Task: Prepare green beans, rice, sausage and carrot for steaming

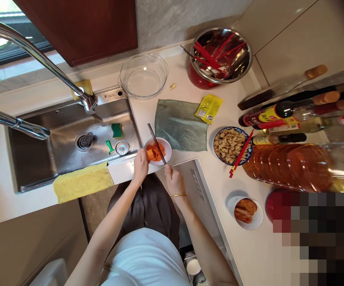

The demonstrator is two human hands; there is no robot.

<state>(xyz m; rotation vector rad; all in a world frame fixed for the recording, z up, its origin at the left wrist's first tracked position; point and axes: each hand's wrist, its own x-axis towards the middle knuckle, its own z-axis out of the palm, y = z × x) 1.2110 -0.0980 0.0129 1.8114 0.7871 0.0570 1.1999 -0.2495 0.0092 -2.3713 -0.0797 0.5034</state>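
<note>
My left hand (141, 163) is closed around an orange piece of carrot (152, 155), held over a small white bowl (167, 147) at the counter's front edge. More orange pieces lie in that bowl. In my right hand (175, 181) is the handle end of a dark, narrow-looking knife (155, 138). Its blade slants up and left across the bowl, beside the carrot. Where exactly the edge meets the carrot is too small to tell. A grey-green mat (180, 125) lies flat just behind the bowl.
Left is a steel sink (61, 159) with a faucet (61, 75), sponge (117, 130) and yellow cloth (82, 182). Behind stand a glass dish (143, 77) and steel bowl (194, 75). Right are a chopsticks-topped food bowl (229, 145), bottles (279, 113) and a smaller bowl (258, 220).
</note>
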